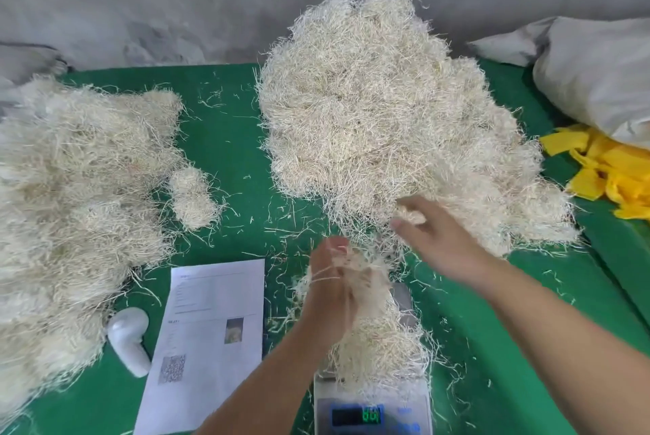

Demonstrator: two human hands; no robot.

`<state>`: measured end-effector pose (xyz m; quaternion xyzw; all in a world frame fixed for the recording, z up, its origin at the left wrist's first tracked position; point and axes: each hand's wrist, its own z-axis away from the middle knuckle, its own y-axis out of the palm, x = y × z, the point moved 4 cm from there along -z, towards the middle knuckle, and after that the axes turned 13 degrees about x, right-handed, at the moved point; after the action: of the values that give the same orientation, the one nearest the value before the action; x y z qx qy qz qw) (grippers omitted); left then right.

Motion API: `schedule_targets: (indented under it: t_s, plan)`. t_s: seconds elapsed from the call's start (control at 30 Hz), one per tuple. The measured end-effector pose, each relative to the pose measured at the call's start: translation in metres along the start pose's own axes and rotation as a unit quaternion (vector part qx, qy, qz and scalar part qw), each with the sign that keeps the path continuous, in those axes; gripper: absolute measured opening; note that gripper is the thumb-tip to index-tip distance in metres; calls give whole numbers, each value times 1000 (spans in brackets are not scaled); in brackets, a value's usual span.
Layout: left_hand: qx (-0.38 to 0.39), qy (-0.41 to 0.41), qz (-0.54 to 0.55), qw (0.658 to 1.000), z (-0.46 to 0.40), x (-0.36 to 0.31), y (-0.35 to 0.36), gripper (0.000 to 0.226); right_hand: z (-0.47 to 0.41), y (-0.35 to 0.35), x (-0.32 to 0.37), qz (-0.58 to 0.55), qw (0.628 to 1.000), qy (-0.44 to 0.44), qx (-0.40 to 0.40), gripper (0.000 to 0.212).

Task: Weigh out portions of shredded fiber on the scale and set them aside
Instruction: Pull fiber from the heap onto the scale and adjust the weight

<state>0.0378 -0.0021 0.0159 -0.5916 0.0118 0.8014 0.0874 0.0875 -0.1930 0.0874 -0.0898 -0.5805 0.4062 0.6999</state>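
Nearest, the scale (pixel 373 406) shows a lit green readout, a portion of shredded fiber (pixel 380 339) heaped on its pan. The left hand (pixel 330 290) grips strands at the heap's top. The right hand (pixel 436 234), fingers curled, pinches a tuft at the big pile (pixel 380 118). Left lie a printed sheet (pixel 211 329), a white handheld device (pixel 128 339) and a second fiber mound (pixel 70 188); far right, yellow pieces (pixel 612 174).

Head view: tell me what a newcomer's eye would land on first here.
The big heap of shredded fiber at the back centre of the green table dominates, with a second mound sprawling along the left edge. Near the front, both hands work over the scale: the left hand grips a tuft above the fiber on the scale, and the right hand pinches strands at the big heap's near edge.
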Motion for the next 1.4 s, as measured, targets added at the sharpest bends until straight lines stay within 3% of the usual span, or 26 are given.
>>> schedule_targets:
  t_s: [0.07, 0.13, 0.2, 0.27, 0.3, 0.37, 0.47, 0.53, 0.63, 0.77, 0.9, 1.03, 1.4]
  plan:
    - [83, 37, -174, 981, 10, 0, 20, 64, 27, 44, 4, -106, 993, -15, 45, 73]
    - [171, 21, -281, 944, 17, 9, 24, 66, 47, 76, 3, -70, 996, -30, 42, 76]
    - [255, -29, -297, 920, 22, 18, 13, 53, 57, 94, -8, -18, 999, -42, 28, 53]
    - [304, 16, -297, 905, 29, 17, -5, 75, 59, 95, -20, 2, 1000, -23, -1, 23]
    - [307, 37, -291, 905, 32, 13, -13, 75, 59, 92, -28, 1, 1000, 0, -22, 22]
    - [264, 69, -213, 938, 39, 1, -28, 52, 63, 81, -39, -3, 996, 28, -86, 24]
    - [122, 54, -87, 987, 43, 2, -49, 24, 71, 69, -45, -7, 991, 33, -130, 22]
    - [62, 34, -121, 990, 48, 6, -61, 23, 74, 73, -45, 54, 995, 60, -60, 26]
    - [16, 15, -196, 980, 60, 19, -72, 42, 84, 77, -46, 174, 973, 138, 57, 58]
    - [2, 56, -252, 966, 73, 33, -59, 24, 95, 80, -29, 129, 988, 88, 12, 72]
    - [48, 92, -356, 929, 79, 31, -29, 54, 99, 89, -19, 115, 991, 65, 19, 73]
    - [68, 118, -384, 913, 80, 22, -10, 59, 103, 89, -11, 118, 991, 63, 18, 74]
    - [37, 142, -358, 922, 80, 7, -10, 56, 111, 92, -7, 107, 992, 64, 2, 71]
